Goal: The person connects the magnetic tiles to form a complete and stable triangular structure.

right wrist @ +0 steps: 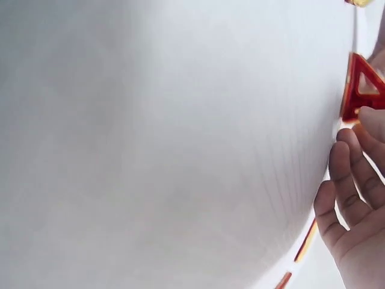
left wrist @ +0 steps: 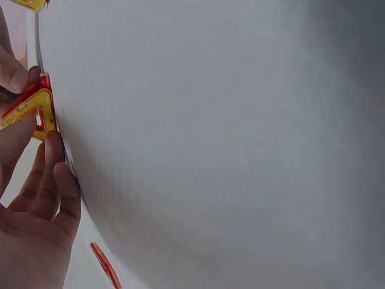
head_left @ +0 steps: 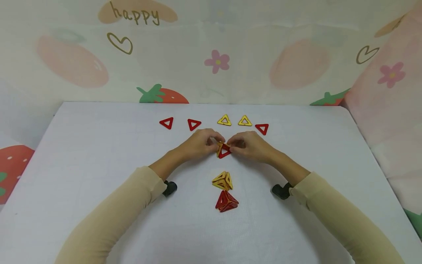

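Both hands (head_left: 227, 146) pinching red-yellow triangle cluster (head_left: 224, 150), red face toward camera, apex up

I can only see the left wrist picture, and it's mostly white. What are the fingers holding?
Observer: Both hands, the left hand and the right hand, pinch one small piece made of red and yellow triangles.
Child: Are there more triangles?
Observer: Yes, a row of five flat ones lies behind the hands: red, red, yellow, yellow, red.
Child: Is anything built already?
Observer: Two little pyramids stand nearer the person, a yellow pyramid and a red pyramid in front of it.
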`<state>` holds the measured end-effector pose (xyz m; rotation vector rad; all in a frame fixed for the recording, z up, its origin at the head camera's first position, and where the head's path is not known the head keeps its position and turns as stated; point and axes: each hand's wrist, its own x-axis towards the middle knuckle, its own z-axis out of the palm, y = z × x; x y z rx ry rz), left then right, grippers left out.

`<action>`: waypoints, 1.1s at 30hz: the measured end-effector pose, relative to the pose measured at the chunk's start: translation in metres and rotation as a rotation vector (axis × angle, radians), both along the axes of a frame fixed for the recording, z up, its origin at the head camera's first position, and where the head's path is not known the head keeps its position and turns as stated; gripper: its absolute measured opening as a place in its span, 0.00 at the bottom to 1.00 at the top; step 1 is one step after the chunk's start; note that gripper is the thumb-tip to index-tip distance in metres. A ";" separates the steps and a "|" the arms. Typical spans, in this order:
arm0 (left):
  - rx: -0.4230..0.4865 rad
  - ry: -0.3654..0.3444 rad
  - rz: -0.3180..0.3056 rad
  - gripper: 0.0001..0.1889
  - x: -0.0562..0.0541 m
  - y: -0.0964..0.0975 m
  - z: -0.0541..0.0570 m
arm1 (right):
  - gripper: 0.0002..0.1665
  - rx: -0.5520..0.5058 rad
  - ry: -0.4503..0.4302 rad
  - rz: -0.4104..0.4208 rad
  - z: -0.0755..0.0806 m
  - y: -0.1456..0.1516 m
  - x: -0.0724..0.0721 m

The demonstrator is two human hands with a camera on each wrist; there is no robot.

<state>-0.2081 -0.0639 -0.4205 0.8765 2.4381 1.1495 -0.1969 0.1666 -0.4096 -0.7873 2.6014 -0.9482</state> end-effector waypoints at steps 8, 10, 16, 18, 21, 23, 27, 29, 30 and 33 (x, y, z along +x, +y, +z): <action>-0.011 -0.014 0.000 0.12 0.000 -0.002 -0.001 | 0.17 -0.013 0.039 -0.147 0.011 0.024 -0.009; -0.013 -0.018 0.003 0.11 0.001 -0.002 0.000 | 0.18 -0.022 0.059 -0.195 0.013 0.034 -0.014; -0.020 -0.010 0.007 0.10 0.003 -0.004 0.001 | 0.21 -0.019 0.058 -0.342 0.012 0.064 -0.026; -0.020 -0.010 0.009 0.10 0.004 -0.005 0.001 | 0.22 -0.027 0.034 -0.370 0.011 0.073 -0.028; -0.017 -0.018 0.011 0.10 0.005 -0.007 0.002 | 0.24 -0.033 -0.023 -0.397 0.010 0.085 -0.031; -0.014 -0.024 0.012 0.10 0.005 -0.007 0.003 | 0.25 -0.040 -0.077 -0.412 0.010 0.091 -0.032; -0.009 -0.033 0.019 0.09 0.005 -0.008 0.001 | 0.25 -0.056 -0.175 -0.434 0.009 0.098 -0.034; -0.006 -0.036 0.023 0.09 0.005 -0.009 0.001 | 0.24 -0.062 -0.208 -0.437 0.008 0.099 -0.035; -0.005 -0.039 0.025 0.09 0.005 -0.009 0.001 | 0.24 -0.063 -0.218 -0.437 0.008 0.099 -0.035; -0.001 -0.047 0.028 0.09 0.005 -0.009 0.002 | 0.24 -0.057 -0.233 -0.437 0.007 0.099 -0.036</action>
